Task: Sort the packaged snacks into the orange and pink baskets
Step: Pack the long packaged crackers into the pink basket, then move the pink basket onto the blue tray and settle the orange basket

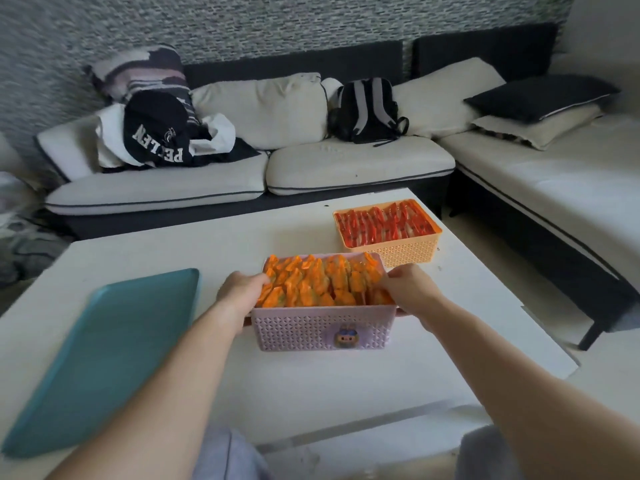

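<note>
A pink basket (pixel 322 329) stands on the white table in front of me, filled with orange snack packets (pixel 318 282). My left hand (pixel 239 292) grips its left rim and my right hand (pixel 410 289) grips its right rim. Behind it to the right stands an orange basket (pixel 408 252) packed with red snack packets (pixel 384 223). The two baskets are apart by a small gap.
A teal tray (pixel 104 355) lies on the left of the white table (pixel 311 386). A sofa with cushions, a black cap, clothes and a backpack (pixel 365 110) runs behind and to the right of the table. My knees show below the table's front edge.
</note>
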The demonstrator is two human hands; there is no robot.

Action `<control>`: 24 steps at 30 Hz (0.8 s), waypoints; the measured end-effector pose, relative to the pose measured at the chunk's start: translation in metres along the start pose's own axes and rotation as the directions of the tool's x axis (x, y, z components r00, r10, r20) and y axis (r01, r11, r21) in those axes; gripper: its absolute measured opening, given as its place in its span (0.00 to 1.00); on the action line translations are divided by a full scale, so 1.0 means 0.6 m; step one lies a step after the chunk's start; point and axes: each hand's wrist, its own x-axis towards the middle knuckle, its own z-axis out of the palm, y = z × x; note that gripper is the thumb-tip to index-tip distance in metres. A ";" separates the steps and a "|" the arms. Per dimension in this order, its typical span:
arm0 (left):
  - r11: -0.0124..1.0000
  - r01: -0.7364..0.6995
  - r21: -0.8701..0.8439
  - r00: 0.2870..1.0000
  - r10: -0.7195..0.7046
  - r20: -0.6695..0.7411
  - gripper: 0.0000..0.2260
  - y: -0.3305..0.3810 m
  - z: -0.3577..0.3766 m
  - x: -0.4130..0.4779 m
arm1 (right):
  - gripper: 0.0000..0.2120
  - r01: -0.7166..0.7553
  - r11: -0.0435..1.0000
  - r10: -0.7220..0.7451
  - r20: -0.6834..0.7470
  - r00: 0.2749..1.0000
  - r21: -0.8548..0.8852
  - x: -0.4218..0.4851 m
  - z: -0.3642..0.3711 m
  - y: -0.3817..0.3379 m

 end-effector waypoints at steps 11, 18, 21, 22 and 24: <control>0.950 -0.060 -0.308 0.937 -0.052 -0.345 0.08 -0.095 -0.272 0.014 | 0.09 0.137 0.984 -0.158 0.207 0.965 0.110 -0.054 0.244 -0.195; 0.898 0.075 -0.434 0.907 -0.243 -0.345 0.07 -0.170 -0.404 0.051 | 0.11 0.140 0.989 -0.149 0.352 0.924 0.049 -0.046 0.427 -0.281; 0.885 0.135 -0.446 0.893 -0.303 -0.333 0.07 -0.186 -0.431 0.076 | 0.11 0.148 0.989 -0.144 0.370 0.918 0.017 -0.024 0.488 -0.298; 0.882 0.139 -0.450 0.888 -0.312 -0.338 0.06 -0.192 -0.440 0.092 | 0.10 0.144 0.989 -0.139 0.377 0.916 0.013 -0.012 0.511 -0.304; 0.877 0.134 -0.461 0.883 -0.317 -0.347 0.06 -0.201 -0.448 0.115 | 0.09 0.142 0.990 -0.134 0.373 0.918 0.008 0.005 0.536 -0.308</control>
